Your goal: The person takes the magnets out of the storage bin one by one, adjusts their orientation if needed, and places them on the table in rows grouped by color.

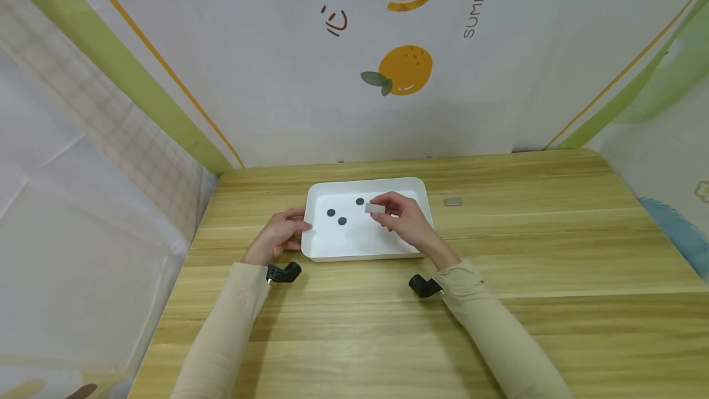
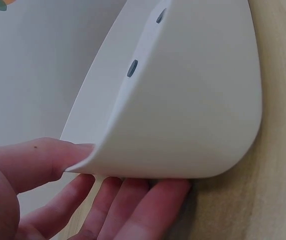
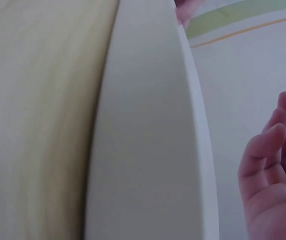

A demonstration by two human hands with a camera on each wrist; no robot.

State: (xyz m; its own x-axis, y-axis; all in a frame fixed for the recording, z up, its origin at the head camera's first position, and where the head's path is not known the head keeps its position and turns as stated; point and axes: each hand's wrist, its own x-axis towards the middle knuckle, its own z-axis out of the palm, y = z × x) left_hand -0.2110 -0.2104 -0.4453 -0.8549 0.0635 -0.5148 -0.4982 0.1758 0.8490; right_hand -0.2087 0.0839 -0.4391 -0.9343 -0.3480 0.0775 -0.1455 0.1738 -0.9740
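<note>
A shallow white tray (image 1: 362,246) with rounded corners lies on the table. My left hand (image 1: 280,231) grips its left end, thumb over the rim and fingers against the outer wall, as the left wrist view shows up close. Over the tray's right half, my right hand (image 1: 403,217) pinches a small flat rectangular metal-grey plate (image 1: 375,208) between thumb and fingers. Three dark round discs lie on the tray floor: a left disc (image 1: 331,212), a front disc (image 1: 342,221) and a back disc (image 1: 360,201), the last close to the plate's left end.
Right of the tray, a second small grey rectangular plate (image 1: 453,201) lies on the wooden table (image 1: 526,233). Behind the table hangs a white cloth (image 1: 310,103) printed with oranges, and more cloth hangs at both sides.
</note>
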